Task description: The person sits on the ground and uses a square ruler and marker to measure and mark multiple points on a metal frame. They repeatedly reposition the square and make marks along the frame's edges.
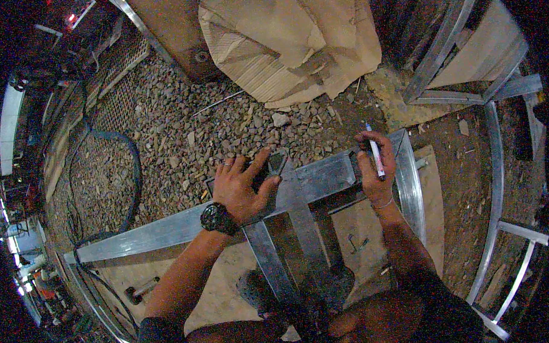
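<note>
My left hand (243, 187), with a dark watch on its wrist, lies with fingers spread on the far side of a grey metal frame (152, 229). A dark flat-edged piece (278, 163) shows beside its thumb and index finger; the palm hides part of it, and its kind is unclear. My right hand (380, 171) is closed around a white marker (377, 159), held upright above the frame's right end. Two parallel metal tubes (271, 262) run from the crossbar toward my feet.
Gravel (176, 138) lies beyond the frame, with torn cardboard (270, 44) at the back. A dark cable (135, 170) loops along the left. A hammer-like tool (142, 291) lies on the sheet below the frame. Another metal frame (495, 164) stands at the right.
</note>
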`<state>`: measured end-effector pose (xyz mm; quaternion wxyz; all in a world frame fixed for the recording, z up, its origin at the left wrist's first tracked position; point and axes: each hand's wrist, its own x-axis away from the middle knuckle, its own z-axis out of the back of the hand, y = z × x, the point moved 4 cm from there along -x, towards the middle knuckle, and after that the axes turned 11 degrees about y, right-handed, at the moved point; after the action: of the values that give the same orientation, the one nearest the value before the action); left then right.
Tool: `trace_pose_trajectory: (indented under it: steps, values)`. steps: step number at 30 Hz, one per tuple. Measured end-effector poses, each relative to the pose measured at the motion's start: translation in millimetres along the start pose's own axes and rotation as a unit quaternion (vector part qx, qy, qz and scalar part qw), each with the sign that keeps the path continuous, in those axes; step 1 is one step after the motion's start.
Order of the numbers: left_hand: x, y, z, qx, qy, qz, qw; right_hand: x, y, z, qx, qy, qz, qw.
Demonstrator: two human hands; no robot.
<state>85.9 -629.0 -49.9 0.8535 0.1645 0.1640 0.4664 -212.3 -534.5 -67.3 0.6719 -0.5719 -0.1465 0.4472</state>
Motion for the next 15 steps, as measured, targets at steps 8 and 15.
trace_pose_trajectory:
  steps: [8,15]
  values:
    - [-0.4,0.3,1.1,-0.007,0.006,-0.008,1.0,0.2,-7.3,-2.0,-0.002,0.02,-0.014,1.0]
    - [5.8,3.9,3.3,-0.029,0.013,-0.018,0.999,6.4,-5.9,1.9,-0.006,0.014,-0.038,0.999]
